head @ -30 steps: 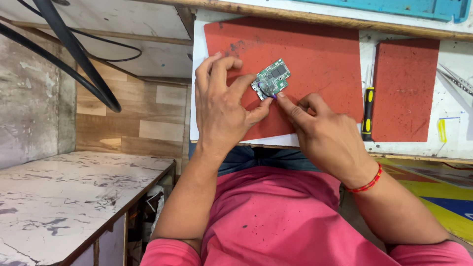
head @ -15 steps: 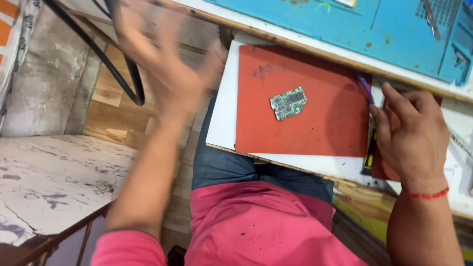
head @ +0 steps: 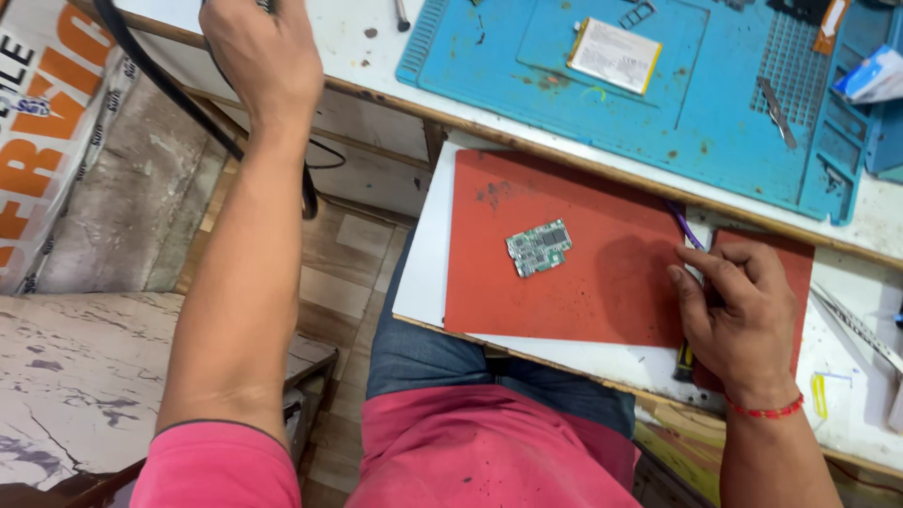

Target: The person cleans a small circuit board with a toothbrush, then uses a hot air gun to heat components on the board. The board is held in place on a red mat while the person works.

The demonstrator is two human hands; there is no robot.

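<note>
Head view, the only one I have: I look down on a small green circuit board (head: 539,247) lying flat and alone near the middle of a red mat (head: 564,310), which sits on a white board (head: 425,273) over the lap. Neither hand touches it.

My right hand (head: 738,315) rests at the right edge of the red mat, fingers (head: 701,268) curled down over a thin purple tool (head: 684,226) and a dark-handled tool whose end shows below the palm; the fingers are closed around something there, though I cannot tell which of the two they actually grip. My left hand (head: 263,56) is up at the far left on the white counter (head: 376,47), closed about what looks like a black cable (head: 160,85) that loops down off the edge; the fingers themselves are cut off by the frame, so I cannot tell how firm the hold is.

Beyond lies a blue work mat (head: 658,113) with a flat white-and-yellow rectangular part (head: 613,55) and metal tweezers (head: 776,111) on it.

I judge the circuit board light, stiff and fragile, with bare components on top. I would take it by its long edges between thumb and forefinger, not pressing the face. Lying flush on the mat, it may need one edge tipped up first.
</note>
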